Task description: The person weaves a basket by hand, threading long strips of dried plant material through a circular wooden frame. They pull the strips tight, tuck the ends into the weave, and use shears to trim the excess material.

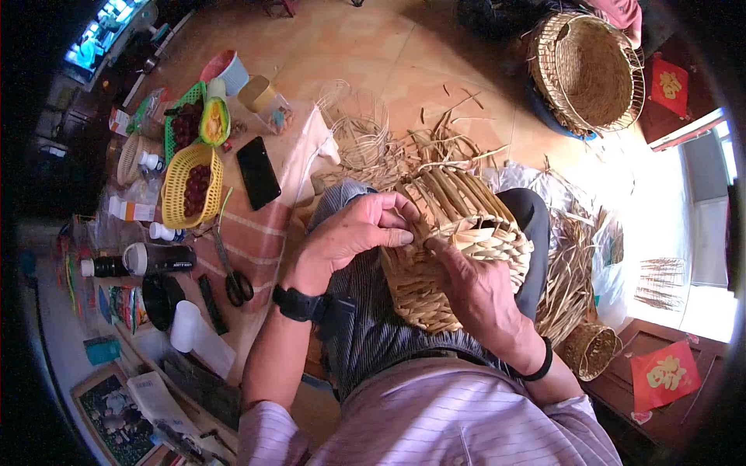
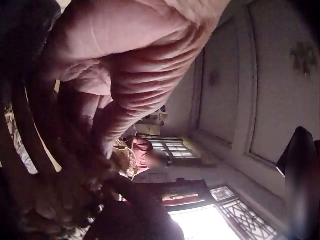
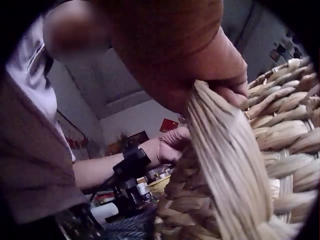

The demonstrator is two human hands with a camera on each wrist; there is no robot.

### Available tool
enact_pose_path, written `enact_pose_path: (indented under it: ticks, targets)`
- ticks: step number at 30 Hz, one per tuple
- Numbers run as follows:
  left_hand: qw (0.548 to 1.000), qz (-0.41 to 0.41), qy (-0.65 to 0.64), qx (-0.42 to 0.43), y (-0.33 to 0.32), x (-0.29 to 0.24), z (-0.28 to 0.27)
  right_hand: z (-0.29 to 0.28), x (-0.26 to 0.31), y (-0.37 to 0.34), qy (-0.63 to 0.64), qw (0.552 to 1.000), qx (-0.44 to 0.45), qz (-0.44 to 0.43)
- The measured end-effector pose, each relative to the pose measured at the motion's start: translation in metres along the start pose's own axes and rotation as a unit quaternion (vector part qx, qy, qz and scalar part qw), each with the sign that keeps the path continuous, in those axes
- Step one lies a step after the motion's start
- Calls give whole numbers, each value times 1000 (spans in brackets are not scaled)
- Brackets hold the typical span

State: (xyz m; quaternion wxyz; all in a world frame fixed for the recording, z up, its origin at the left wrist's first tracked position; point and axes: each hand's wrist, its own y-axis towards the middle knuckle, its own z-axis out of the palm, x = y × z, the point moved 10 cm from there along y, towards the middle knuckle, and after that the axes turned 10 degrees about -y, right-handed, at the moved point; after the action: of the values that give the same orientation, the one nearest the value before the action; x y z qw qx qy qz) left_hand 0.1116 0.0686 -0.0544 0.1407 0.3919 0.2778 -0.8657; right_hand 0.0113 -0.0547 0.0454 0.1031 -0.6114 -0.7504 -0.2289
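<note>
A partly woven straw basket point(image 1: 423, 299) lies on its side across the person's lap, with bare stakes point(image 1: 451, 194) rising from its far edge. The left hand point(image 1: 353, 233) comes in from the left, thumb and forefinger pinching a straw strand at the weaving edge. Close beside it, the right hand point(image 1: 482, 295) bends over the woven wall, its fingertips near the left ones. In the right wrist view, a flat, pale straw strip point(image 3: 227, 160) runs up into the right hand's point(image 3: 200, 65) curled fingers. The left wrist view shows mostly dark, shadowed fingers.
A cloth-covered table at the left holds a phone point(image 1: 258, 173), scissors point(image 1: 233, 272), a yellow basket of fruit point(image 1: 175, 186) and bottles. Loose straw point(image 1: 571, 264) litters the floor at the right. Another person's large basket point(image 1: 544, 58) stands at the back right, a small basket point(image 1: 579, 353) near the right.
</note>
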Motion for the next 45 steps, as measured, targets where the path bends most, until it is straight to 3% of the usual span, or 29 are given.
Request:
enact_pose_path:
  ticks: [2, 3, 7, 10, 11, 15, 22, 24, 27, 30, 32, 34, 37, 41, 45]
  targets:
    - [1000, -13, 3, 17, 3, 1, -2, 14, -16, -5, 54, 992, 86, 73]
    - [999, -17, 22, 22, 4, 0, 0, 3, -10, -1, 89, 995, 32, 43]
    - [997, 3, 67, 27, 4, -1, 4, 25, -13, -10, -2, 990, 122, 75]
    - [998, 16, 62, -10, -4, -10, 9, 29, -11, -15, 72, 995, 41, 48]
    - [998, 14, 55, -18, -4, -9, 6, 43, -15, -21, 34, 992, 96, 75]
    - [998, -36, 58, -16, -1, -7, 1, 30, -5, -24, 54, 994, 81, 47]
    - [966, -20, 254, -52, 4, -29, 1, 1, -3, -21, 48, 998, 16, 33]
    - [943, 23, 316, -101, -4, -38, 12, -1, -4, -20, 29, 999, 17, 41]
    - [873, 118, 438, -181, -22, -48, 26, 1, -4, -20, 21, 998, 26, 48]
    - [744, 234, 573, -252, -49, -70, 33, -9, 1, -24, 9, 1000, 7, 15]
    - [664, 228, 630, -332, -69, -80, 15, -15, 6, -27, -18, 999, -6, -29]
    - [642, 165, 635, -396, -88, -73, -36, -25, 14, -27, -24, 997, -17, -65]
    - [597, 121, 659, -441, -107, -65, -70, -33, 20, -23, -29, 995, -21, -89]
    - [574, 72, 659, -481, -124, -57, -106, -34, 37, -25, -21, 977, -81, -195]
    - [551, 55, 661, -507, -137, -57, -125, -25, 39, -26, -13, 965, -59, -254]
